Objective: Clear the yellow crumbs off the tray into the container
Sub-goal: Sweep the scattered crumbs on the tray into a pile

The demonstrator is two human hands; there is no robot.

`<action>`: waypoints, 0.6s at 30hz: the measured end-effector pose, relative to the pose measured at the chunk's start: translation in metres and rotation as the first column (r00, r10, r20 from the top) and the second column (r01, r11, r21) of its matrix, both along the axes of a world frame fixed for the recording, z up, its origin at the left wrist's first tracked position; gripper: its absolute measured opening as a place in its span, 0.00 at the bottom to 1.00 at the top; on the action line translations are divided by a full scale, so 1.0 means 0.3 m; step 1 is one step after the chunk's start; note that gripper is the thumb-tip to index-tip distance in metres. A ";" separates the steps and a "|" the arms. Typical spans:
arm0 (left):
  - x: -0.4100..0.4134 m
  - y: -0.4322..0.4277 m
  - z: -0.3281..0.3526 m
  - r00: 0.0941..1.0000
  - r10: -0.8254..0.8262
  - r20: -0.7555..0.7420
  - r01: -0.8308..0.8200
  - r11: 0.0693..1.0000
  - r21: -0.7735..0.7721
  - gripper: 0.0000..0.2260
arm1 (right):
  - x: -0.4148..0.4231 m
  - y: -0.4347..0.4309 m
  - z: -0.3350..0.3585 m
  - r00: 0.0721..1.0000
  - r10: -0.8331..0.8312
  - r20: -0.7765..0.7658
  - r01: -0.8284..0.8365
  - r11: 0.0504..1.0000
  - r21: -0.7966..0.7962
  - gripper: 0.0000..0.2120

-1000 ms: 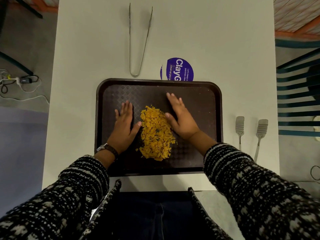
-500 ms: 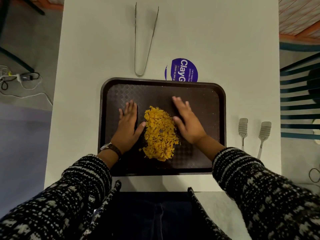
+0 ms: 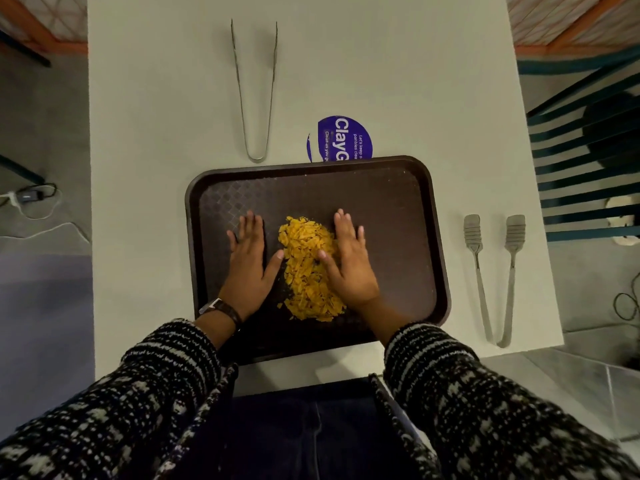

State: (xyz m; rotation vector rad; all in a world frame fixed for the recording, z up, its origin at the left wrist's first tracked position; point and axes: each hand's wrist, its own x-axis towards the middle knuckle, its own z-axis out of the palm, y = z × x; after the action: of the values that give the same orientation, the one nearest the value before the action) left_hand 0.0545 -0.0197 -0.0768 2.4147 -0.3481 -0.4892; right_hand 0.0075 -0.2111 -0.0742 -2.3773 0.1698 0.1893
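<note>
Brown plastic tray (image 3: 194,237) sits at the tabletop's (image 3: 138,168) near edge. On it the left hand (image 3: 250,263) lies flat, fingers straight, holding nothing, its thumb touching the yellow crumbs (image 3: 306,275) heaped mid-tray. The right hand (image 3: 350,263), equally flat and empty, presses against the pile's right side.

The right hand (image 3: 349,261) is sliding leftward across the tray (image 3: 408,202), pressing into the yellow crumbs (image 3: 304,268) and squeezing the pile narrower toward the left hand (image 3: 249,261).

Textured plastic tray (image 3: 398,188), metal tongs (image 3: 255,98)
</note>
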 end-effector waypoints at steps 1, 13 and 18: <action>0.000 0.001 -0.001 1.000 0.001 0.003 -0.001 1.000 -0.001 0.33 | 0.003 0.015 0.010 1.000 -0.008 0.007 0.007 0.997 0.073 0.33; -0.002 0.002 -0.009 0.998 0.063 0.019 -0.060 0.991 -0.118 0.28 | -0.214 -0.169 -0.022 0.902 -0.425 -0.078 0.382 0.869 -0.315 0.36; -0.004 0.001 -0.020 0.997 0.067 0.030 -0.063 0.991 -0.116 0.28 | -0.146 -0.011 -0.027 0.931 -0.365 -0.032 0.348 0.908 -0.232 0.34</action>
State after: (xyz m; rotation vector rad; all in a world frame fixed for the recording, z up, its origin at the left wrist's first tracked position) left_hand 0.0533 -0.0195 -0.0828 2.3165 -0.3027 -0.3883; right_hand -0.0363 -0.2143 -0.0824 -2.5103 0.6894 0.0868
